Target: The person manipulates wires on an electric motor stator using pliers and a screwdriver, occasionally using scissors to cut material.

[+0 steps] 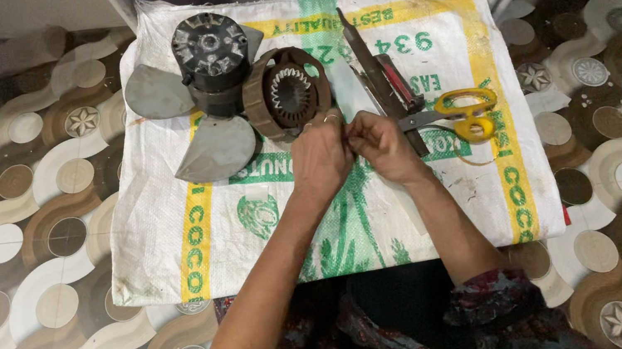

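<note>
In the head view, the left hand (318, 158) and right hand (382, 146) meet fingertip to fingertip over a white woven sack (168, 224) spread on the patterned floor (20, 248); both are pinched narrow, on what I cannot tell. Just beyond the left hand lies a brown stator ring (286, 93), beside a dark fan motor with grey blades (211, 52). Yellow-handled scissors (462, 114) lie just right of the right hand, next to a few slim tools (383, 74).

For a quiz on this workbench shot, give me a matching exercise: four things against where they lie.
Things:
1. yellow-handled scissors
2. brown ring-shaped motor stator
3. grey-bladed fan with black motor
4. printed white woven sack

Places:
A. spread on the patterned floor
B. by the sack's right edge
C. at the sack's top left
D. just above the left hand

Pairs: 1-B, 2-D, 3-C, 4-A
</note>
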